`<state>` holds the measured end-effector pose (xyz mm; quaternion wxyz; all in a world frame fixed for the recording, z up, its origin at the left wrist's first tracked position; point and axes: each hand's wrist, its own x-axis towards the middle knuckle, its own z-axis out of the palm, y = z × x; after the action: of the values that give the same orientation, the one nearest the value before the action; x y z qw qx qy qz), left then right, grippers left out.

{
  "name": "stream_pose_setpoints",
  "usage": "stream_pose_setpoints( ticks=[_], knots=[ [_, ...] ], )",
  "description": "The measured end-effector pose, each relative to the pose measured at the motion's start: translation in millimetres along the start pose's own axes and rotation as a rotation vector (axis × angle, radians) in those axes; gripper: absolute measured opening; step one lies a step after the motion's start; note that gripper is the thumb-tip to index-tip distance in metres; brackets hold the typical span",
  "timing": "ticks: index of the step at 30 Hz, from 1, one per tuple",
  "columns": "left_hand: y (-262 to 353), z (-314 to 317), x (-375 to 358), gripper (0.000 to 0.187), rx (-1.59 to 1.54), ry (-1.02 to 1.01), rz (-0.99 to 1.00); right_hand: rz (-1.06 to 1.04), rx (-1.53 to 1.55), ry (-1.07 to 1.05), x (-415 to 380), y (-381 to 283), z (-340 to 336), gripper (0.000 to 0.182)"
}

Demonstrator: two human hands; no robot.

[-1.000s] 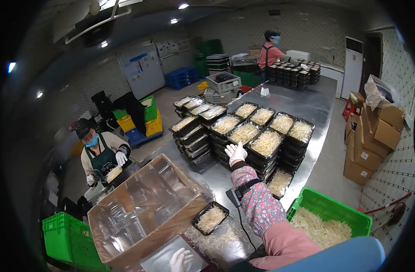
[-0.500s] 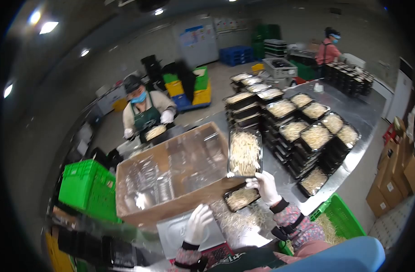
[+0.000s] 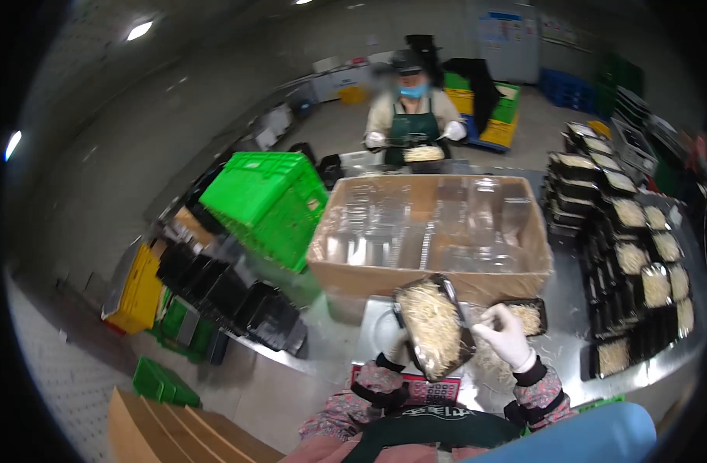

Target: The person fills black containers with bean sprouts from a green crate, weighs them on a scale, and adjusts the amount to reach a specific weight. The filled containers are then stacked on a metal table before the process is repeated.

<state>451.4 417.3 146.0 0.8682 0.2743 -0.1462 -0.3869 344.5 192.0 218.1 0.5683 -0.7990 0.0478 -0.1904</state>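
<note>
A black tray of bean sprouts (image 3: 430, 328), with a glossy clear cover, is tilted up above the scale (image 3: 378, 328). My left hand (image 3: 398, 349) supports it from behind at its left side; most of the fingers are hidden by the tray. Beside the tray's right rim, my right hand (image 3: 509, 337) has its fingertips pinched together, and what is in them, if anything, cannot be made out. Both hands wear white gloves. Just past my right hand another sprout tray (image 3: 529, 316) lies on the table, with loose sprouts (image 3: 491, 370) nearby.
A cardboard box (image 3: 430, 284) of clear plastic lids stands ahead. To the left are a green crate (image 3: 261, 201) and stacked black trays (image 3: 268, 316). Piled sprout trays (image 3: 631, 262) occupy the right side. A co-worker (image 3: 411, 116) handles a tray across the table.
The view has swung left. The sprout tray has come from the right hand, beside the box, to above the scale, where my left hand now holds it. My right hand's fingers have drawn together.
</note>
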Motion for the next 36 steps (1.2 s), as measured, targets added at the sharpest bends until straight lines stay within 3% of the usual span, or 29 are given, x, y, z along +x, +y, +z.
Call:
stream_pose_setpoints(
  ticks=[1, 2, 3, 4, 5, 6, 7, 10, 14, 18, 20, 25, 30, 31, 32, 33, 34, 36],
  knots=[
    [15, 43, -7, 0.084, 0.082, -0.086, 0.133, -0.013, -0.055, -0.026, 5, -21, 10, 0.033],
    [3, 33, -8, 0.079, -0.121, -0.130, 0.045, -0.029, -0.106, -0.056, 7, -49, 18, 0.038],
    [2, 38, -16, 0.073, -0.133, -0.054, -0.016, -0.158, -0.201, -0.142, 8, -74, 29, 0.039],
    [-5, 19, -16, 0.069, -0.004, -0.052, 0.050, -0.240, -0.252, -0.171, 8, -79, 47, 0.048],
    [7, 40, -26, 0.064, 0.049, 0.001, 0.078, -0.325, -0.386, -0.156, 8, -85, 60, 0.048],
    [5, 24, -21, 0.069, 0.341, 0.007, 0.198, -0.413, -0.520, -0.129, 9, -88, 71, 0.049],
    [1, 9, -25, 0.073, 0.443, 0.053, 0.218, -0.495, -0.523, -0.040, 11, -84, 85, 0.048],
    [10, 23, -41, 0.084, 0.504, 0.138, 0.237, -0.406, -0.480, -0.069, 7, -82, 104, 0.039],
    [11, 16, -54, 0.086, 0.363, 0.050, 0.233, -0.289, -0.102, -0.209, 7, -62, 117, 0.043],
    [12, 17, -59, 0.081, 0.308, 0.026, 0.258, -0.211, 0.006, -0.285, 7, -52, 120, 0.043],
    [10, 17, -63, 0.092, 0.221, 0.020, 0.208, -0.063, 0.217, -0.336, 5, -53, 122, 0.042],
    [15, 23, -68, 0.090, 0.251, 0.013, 0.201, 0.004, 0.182, -0.282, -2, -57, 122, 0.040],
    [4, 10, -73, 0.076, 0.143, 0.147, 0.041, -0.058, 0.047, -0.264, -6, -60, 124, 0.028],
    [-3, -7, -72, 0.068, 0.004, 0.195, -0.161, 0.030, 0.136, -0.223, -13, -43, 114, 0.029],
    [-66, -38, -58, 0.043, 0.412, 0.123, 0.200, 0.111, 0.228, -0.163, -23, -33, 102, 0.031],
    [-14, -55, -75, 0.051, -0.068, 0.003, -0.295, -0.003, 0.148, -0.210, -6, -63, 122, 0.030],
    [-17, -49, -76, 0.061, -0.099, -0.051, -0.207, -0.044, 0.296, -0.143, -5, -61, 123, 0.028],
    [-14, -34, -77, 0.067, 0.114, -0.029, 0.042, -0.013, 0.274, -0.228, -8, -78, 123, 0.025]
  ],
)
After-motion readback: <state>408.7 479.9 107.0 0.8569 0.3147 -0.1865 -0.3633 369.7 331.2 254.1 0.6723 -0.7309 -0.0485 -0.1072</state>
